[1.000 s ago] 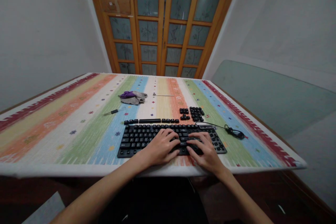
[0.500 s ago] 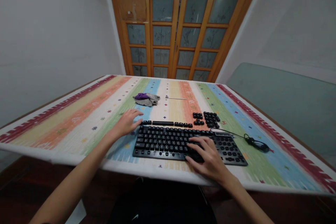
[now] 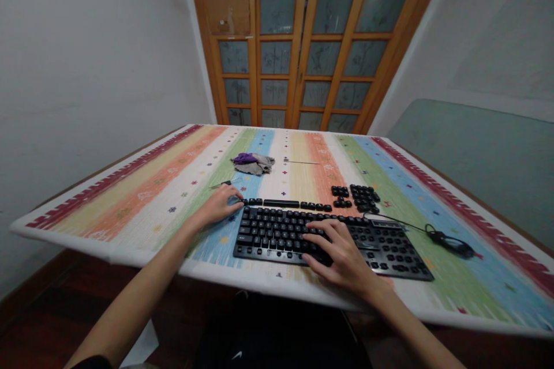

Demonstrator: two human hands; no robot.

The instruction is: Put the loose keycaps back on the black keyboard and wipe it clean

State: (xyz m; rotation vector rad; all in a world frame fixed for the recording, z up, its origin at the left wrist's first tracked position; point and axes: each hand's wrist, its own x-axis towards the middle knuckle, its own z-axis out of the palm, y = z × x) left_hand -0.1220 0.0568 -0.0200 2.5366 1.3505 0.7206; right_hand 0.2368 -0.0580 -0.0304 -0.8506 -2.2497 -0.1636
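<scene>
A black keyboard [image 3: 277,230] lies near the table's front edge. Keycaps cover most of its main block, while the bottom row and the number pad show bare key seats. My right hand [image 3: 337,251] rests over the middle of it, fingers spread and holding nothing. Behind the keyboard runs a row of loose keycaps with a long space bar [image 3: 281,203]. At that row's left end, my left hand [image 3: 223,204] has its thumb and index finger closed around a small black keycap [image 3: 245,202]. More loose keycaps [image 3: 364,198] sit in groups behind the number pad.
A grey and purple cloth [image 3: 255,164] lies farther back, beside a thin screwdriver [image 3: 303,162]. The keyboard's coiled cable [image 3: 450,242] rests at the right. A small dark object [image 3: 225,183] is just behind my left hand. A striped cloth [image 3: 142,213] covers the table.
My left thumb and index finger have closed onto the end keycap. My right hand stays spread over the keyboard, slightly farther left on it. The view has shifted a little left.
</scene>
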